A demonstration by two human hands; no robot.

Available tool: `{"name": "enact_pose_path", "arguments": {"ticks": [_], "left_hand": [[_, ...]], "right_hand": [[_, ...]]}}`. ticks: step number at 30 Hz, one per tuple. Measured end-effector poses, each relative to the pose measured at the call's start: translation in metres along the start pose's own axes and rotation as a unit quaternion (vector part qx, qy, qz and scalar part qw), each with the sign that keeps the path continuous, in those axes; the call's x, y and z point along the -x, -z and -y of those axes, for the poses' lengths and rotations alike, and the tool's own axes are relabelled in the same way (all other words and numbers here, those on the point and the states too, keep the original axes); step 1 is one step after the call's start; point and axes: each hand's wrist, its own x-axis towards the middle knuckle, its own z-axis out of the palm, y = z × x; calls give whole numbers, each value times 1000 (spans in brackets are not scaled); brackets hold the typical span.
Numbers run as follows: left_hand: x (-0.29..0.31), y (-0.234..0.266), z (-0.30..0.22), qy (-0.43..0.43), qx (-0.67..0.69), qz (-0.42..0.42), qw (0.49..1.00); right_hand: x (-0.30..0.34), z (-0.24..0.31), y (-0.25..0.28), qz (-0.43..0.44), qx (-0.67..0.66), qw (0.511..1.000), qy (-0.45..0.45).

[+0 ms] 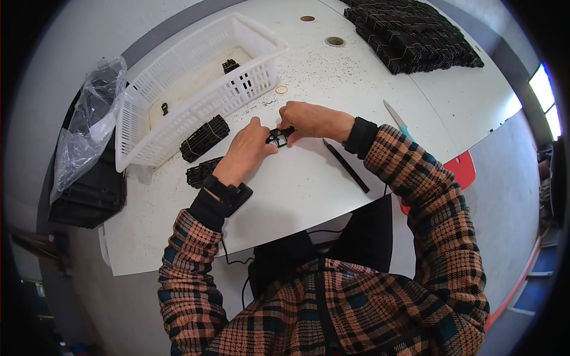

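Between both hands, just above the white table (pixel 285 196), is a small black plastic frame-like part (pixel 278 139). My left hand (pixel 244 149) pinches its left side with thumb and fingers. On its other side, the fingers of my right hand (pixel 314 123) are closed on the same part. A bundle of black plastic parts (pixel 205 138) with a band around it lies left of my left hand. A second black bundle (pixel 202 172) sits nearer, partly hidden by my left wrist. To the right of my right hand lies a slim black pen-like tool (pixel 347 166).
A white slotted basket (pixel 199 101) at the left holds a few black parts (pixel 230 65). Many banded black bundles (pixel 412 35) are stacked far right. A knife (pixel 398 118) with a light blue handle lies near my right sleeve. A yellowish rubber band (pixel 281 89) and scattered crumbs lie beyond my hands.
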Motion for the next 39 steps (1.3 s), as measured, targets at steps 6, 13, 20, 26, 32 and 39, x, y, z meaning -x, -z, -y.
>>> {"name": "enact_pose_path", "arguments": {"ticks": [6,13,20,26,32,39], "left_hand": [[-7,3,-6,7,-55,26,998],[-7,1,-6,-1,-84,32,996],[-9,0,-8,0,-81,31,996],[-9,-1,-13,-13,-108,8,994],[-9,-2,-9,-25,-103,24,994],[-6,0,-10,-30,-122,29,992]], "right_hand": [[3,-8,3,31,-73,996,-47],[4,-15,-1,-5,-87,996,-32],[6,-11,0,-7,-65,997,-27],[13,-7,0,-27,-53,997,-42],[24,0,-4,-78,-41,993,-73],[29,36,26,-174,-209,956,-111]]}}
